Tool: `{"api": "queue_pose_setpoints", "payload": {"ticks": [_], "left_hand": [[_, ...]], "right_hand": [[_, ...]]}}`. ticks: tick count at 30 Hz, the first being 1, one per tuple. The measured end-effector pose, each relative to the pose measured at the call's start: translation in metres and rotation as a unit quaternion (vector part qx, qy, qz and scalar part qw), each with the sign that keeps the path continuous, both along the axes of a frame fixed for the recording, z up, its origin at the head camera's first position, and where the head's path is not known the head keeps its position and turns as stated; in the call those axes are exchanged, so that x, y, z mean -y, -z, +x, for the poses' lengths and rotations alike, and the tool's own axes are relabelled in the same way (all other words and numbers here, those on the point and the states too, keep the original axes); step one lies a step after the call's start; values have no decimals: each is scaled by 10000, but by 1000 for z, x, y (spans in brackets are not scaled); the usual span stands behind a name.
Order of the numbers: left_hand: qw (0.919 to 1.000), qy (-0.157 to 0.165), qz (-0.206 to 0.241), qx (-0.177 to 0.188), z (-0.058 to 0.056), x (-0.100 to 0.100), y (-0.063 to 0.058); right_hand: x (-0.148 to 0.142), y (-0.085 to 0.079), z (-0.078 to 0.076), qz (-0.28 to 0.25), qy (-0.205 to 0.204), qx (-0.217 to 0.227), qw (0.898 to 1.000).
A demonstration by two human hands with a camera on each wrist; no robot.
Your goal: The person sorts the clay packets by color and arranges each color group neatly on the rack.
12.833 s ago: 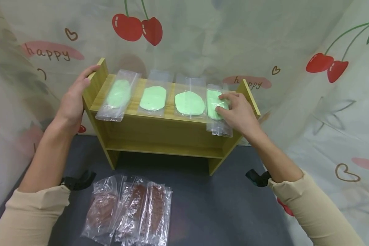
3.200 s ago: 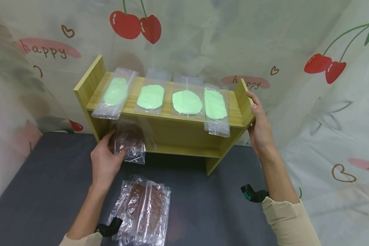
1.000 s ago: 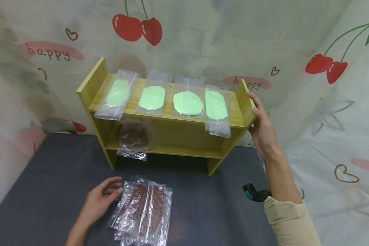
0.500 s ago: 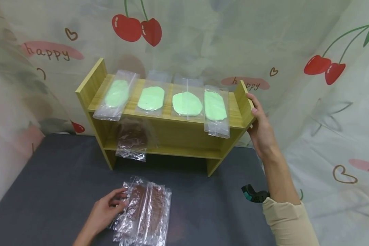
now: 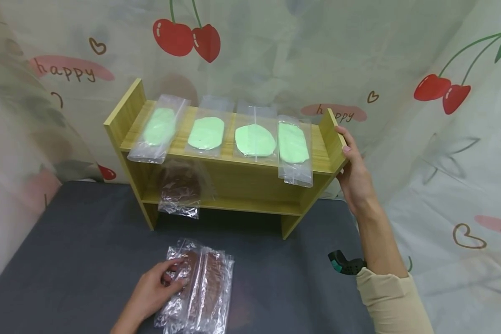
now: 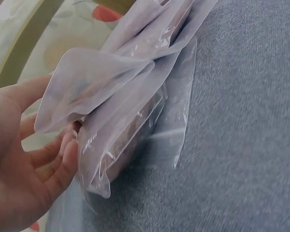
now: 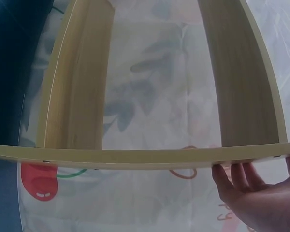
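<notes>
My left hand point(image 5: 154, 287) is at the front pile, fingers curled about the left bag point(image 5: 188, 273), a clear plastic one with a flat brown slab inside. In the left wrist view the fingertips point(image 6: 70, 140) meet at the bag's folded edge, and a clear flap point(image 6: 87, 87) stands up over the index finger. My right hand point(image 5: 356, 178) grips the right side panel point(image 5: 334, 144) of a small wooden shelf point(image 5: 254, 185); in the right wrist view its fingers curl along the panel's edge point(image 7: 135, 158).
Several bagged pale green slabs point(image 5: 206, 133) lie in a row on the top board. A bagged brown slab point(image 5: 179, 188) rests at the left of the lower board, overhanging its front. Another brown bag point(image 5: 212, 283) lies right of the left hand. Printed curtains point(image 5: 254, 55) surround the dark tabletop point(image 5: 87, 241).
Earlier my right hand pressed a green bag; now it holds the side panel. My left hand let go of a brown bag on the lower board, then moved down and right onto the pile.
</notes>
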State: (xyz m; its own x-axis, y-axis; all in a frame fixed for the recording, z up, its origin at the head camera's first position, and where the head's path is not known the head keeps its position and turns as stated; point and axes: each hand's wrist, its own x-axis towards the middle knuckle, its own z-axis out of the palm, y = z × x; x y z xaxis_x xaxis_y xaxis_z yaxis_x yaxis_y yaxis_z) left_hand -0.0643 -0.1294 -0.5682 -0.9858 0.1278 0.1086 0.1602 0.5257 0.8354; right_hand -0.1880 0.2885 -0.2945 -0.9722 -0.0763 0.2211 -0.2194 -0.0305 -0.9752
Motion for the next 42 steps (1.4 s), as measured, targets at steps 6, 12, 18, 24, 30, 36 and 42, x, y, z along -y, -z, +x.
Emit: {"api": "queue_pose_setpoints", "payload": {"ticks": [6,12,18,24,30,36,42], "left_hand": [[9978,46,-664,-37,-1,-5,1],[9967,17,-807,104,-3,-6,1],[9994,-76,-297,126,-3,-3,4],[9989,-299,225,-270,1,2,6],[9891,-257,1450,-31,3,8,2],[9750,39,2165,493,1,11,-4],[9665,190,2459,703,3,8,-12]], "right_hand": [[0,0,0,-21,22,-24,10000],[1,0,0,-30,24,-44,10000],[2,0,0,20,56,-13,10000],[3,0,0,14,83,-31,10000],[3,0,1,2,88,-43,10000],[2,1,1,13,112,-70,9999],[2,1,0,18,112,-66,9999]]}}
